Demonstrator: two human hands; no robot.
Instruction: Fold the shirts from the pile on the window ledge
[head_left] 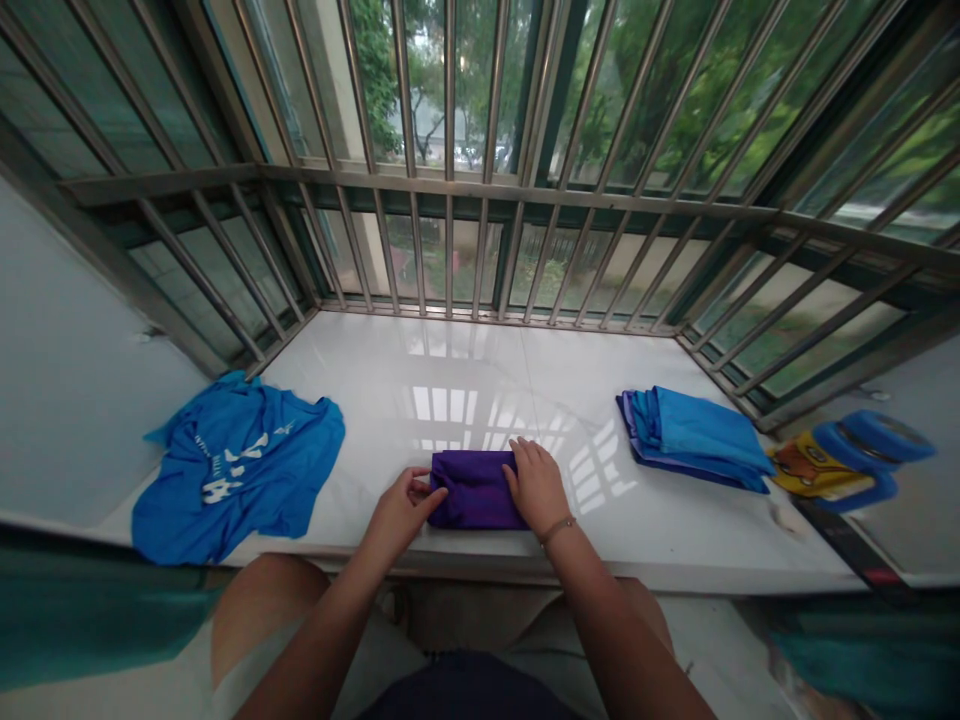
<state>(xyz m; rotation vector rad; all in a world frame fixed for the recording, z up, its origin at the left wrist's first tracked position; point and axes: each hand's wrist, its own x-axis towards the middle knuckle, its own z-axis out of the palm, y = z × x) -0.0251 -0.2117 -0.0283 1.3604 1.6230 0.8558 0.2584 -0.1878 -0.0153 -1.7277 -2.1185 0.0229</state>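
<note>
A dark purple piece of cloth [480, 489], folded into a narrow rectangle, lies near the front edge of the white sill. At its left end, my left hand [403, 505] pinches the edge, with the thumb on top and the fingers curled at the side. My right hand [537, 484] rests over the right end, fingers stretched out toward the window and the thumb lying on the cloth. To the left, a blue T-shirt [259, 475] with white print is spread out and crumpled. On the right sits a stack of folded clothes [697, 435], blue on top with purple below.
Metal bars [450, 190] run along the window behind the white sill [480, 370]. Beside the stack, a jar with a blue lid [847, 460] and yellow label stands near the right wall. A dark strap-like strip [847, 545] lies at the right front edge.
</note>
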